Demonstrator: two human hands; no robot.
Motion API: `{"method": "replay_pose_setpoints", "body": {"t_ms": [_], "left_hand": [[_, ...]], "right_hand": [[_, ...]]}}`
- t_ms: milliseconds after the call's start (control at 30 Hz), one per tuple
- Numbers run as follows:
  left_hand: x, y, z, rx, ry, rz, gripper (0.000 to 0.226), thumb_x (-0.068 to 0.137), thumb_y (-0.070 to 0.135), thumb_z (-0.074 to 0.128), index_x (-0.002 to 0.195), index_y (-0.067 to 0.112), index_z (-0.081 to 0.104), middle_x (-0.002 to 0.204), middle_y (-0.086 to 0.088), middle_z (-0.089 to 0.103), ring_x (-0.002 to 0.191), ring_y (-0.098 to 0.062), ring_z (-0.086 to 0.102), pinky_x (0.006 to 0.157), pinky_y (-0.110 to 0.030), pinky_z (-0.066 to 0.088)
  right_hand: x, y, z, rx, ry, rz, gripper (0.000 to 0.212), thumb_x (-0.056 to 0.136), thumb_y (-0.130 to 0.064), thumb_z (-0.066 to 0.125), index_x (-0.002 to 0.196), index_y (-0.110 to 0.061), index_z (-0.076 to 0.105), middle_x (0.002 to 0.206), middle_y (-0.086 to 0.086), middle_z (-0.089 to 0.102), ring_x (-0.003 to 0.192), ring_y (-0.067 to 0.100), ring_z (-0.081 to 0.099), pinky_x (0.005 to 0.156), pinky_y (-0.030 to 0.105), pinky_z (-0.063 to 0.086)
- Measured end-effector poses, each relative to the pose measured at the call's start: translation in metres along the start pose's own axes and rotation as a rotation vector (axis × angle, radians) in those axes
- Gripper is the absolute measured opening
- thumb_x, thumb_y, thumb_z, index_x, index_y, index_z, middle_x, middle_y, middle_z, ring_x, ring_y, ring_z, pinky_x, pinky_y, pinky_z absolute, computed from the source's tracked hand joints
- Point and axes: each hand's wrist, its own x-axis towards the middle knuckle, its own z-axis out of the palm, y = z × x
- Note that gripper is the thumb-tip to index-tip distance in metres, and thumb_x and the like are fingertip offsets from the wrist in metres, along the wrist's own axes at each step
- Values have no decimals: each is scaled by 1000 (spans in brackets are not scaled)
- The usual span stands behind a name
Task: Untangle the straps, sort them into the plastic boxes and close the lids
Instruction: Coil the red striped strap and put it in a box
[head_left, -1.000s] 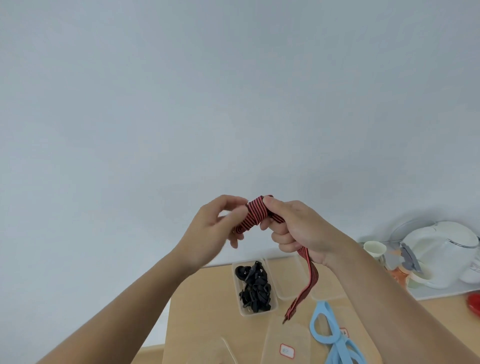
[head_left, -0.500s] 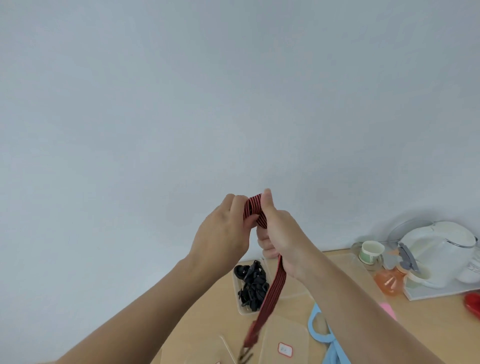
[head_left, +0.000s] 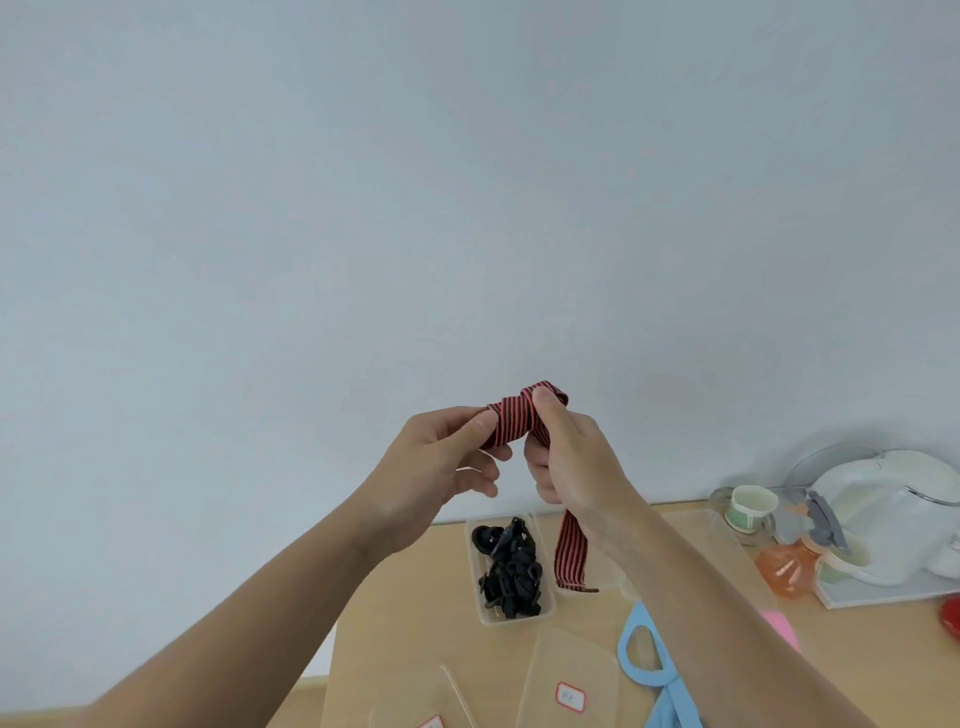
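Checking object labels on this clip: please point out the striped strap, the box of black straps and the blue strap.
striped strap (head_left: 511, 415): head view, on the raised folded part.
box of black straps (head_left: 519, 619): head view, on the near wall.
blue strap (head_left: 624, 652): head view, on the loop's left side.

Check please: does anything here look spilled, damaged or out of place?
Nothing looks spilled or damaged. The striped strap is bunched between the left hand and right hand, its end hanging above the table. The black straps sit in their box; a blue strap lies loose on the table.
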Motion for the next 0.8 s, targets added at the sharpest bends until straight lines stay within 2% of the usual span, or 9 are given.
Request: {"method": "replay_pose_setpoints", "body": {"t_ms": [167, 267, 333, 400, 500, 567, 633, 733, 800], "left_hand": [[7, -10, 11, 342, 153, 278, 20, 100, 11, 63, 119, 12, 70, 88, -3, 74, 74, -18, 71, 74, -37, 62], [9, -20, 15, 640, 237, 489, 28, 96, 10, 67, 123, 18, 66, 91, 10, 70, 76, -10, 69, 71, -31, 60], [11, -26, 16, 870, 276, 666, 33, 95, 13, 64, 128, 17, 62, 95, 5, 64, 76, -13, 64, 67, -34, 59], [16, -28, 17, 1047, 317, 795, 40, 91, 5, 64, 129, 17, 58, 94, -3, 58, 68, -20, 59, 55, -39, 55], [18, -31, 16, 1085, 303, 863, 43, 89, -1, 65, 127, 19, 57, 96, -5, 55, 67, -21, 58, 51, -38, 53], [15, -30, 12, 968, 203, 800, 40, 90, 6, 67, 127, 21, 64, 104, 1, 56, 79, -14, 62, 65, -33, 57], [13, -21, 8, 695, 96, 556, 39, 88, 17, 67, 126, 23, 65, 112, 4, 62, 96, -13, 65, 80, -29, 56], [16, 0, -1, 282, -23, 127, 40, 93, 33, 61, 131, 20, 63, 119, -4, 71, 108, -18, 68, 96, -42, 55], [15, 10, -6, 142, -189, 67, 37, 102, 27, 56, 134, 9, 63, 119, -13, 72, 107, -25, 69, 99, -43, 54]], "right_hand": [[0, -2, 3, 106, 49, 65, 55, 106, -53, 31, 68, -17, 48, 54, -2, 29, 42, 10, 22, 40, 22, 18], [-2, -4, 1, 134, 18, 153, 57, 100, -66, 33, 66, -21, 42, 58, -2, 24, 48, 12, 17, 49, 28, 10], [-4, -5, 0, 143, -4, 208, 57, 96, -72, 39, 67, -23, 41, 60, -3, 23, 55, 14, 14, 56, 33, 9], [-5, -5, 0, 153, -7, 256, 54, 94, -71, 46, 71, -22, 48, 63, -2, 27, 57, 15, 15, 55, 33, 10], [-4, -3, 1, 203, 7, 277, 47, 95, -61, 51, 72, -21, 54, 62, -2, 37, 49, 11, 21, 49, 28, 14], [-3, 0, -1, 215, 10, 250, 45, 96, -53, 48, 67, -20, 56, 61, -2, 37, 49, 12, 22, 50, 29, 14], [-4, 1, -4, 192, -24, 197, 41, 99, -49, 44, 73, -18, 55, 59, -2, 36, 50, 13, 20, 50, 30, 13], [-6, 1, -8, 160, -166, 84, 41, 104, -45, 39, 81, -15, 54, 60, -1, 38, 49, 12, 19, 50, 30, 12], [-8, -1, -10, 145, -264, 16, 44, 106, -44, 37, 78, -14, 50, 59, -2, 40, 46, 10, 22, 47, 27, 15]]}}
